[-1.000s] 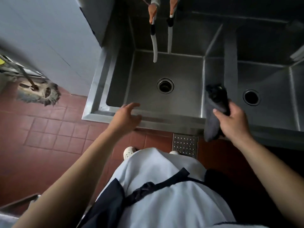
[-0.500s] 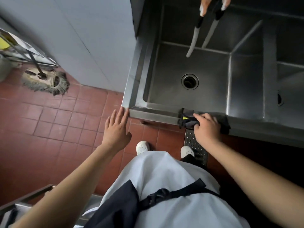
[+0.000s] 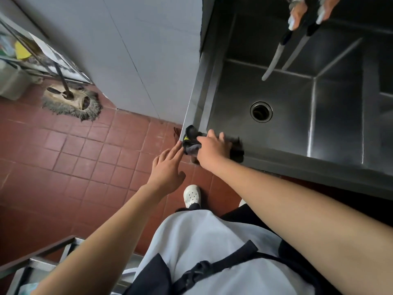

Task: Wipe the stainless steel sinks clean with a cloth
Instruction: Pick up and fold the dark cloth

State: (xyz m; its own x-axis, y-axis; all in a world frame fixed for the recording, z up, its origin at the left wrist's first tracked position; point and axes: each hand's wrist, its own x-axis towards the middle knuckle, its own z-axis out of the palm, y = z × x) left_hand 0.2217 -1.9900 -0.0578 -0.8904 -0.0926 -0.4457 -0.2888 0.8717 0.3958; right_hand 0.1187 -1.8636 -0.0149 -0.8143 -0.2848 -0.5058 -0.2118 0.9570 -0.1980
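red tiled floor lying left | stainless steel sink showing one drain | one grey mop head resting by wall | right hand pressing dark cloth on sink's front-left corner | left hand reaching flat, fingers straight, touching that corner | one white shoe showing

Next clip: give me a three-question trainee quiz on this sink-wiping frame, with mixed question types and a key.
1. True or false: the right hand presses the dark cloth onto the sink's front rim.
2. Where is the cloth? A) over the drain B) at the sink's front left corner C) on the floor
3. Fill in: the left hand has straight fingers and holds ____.

Key: 1 true. 2 B; the drain is uncovered. 3 nothing; its fingertips reach the sink corner beside the cloth.
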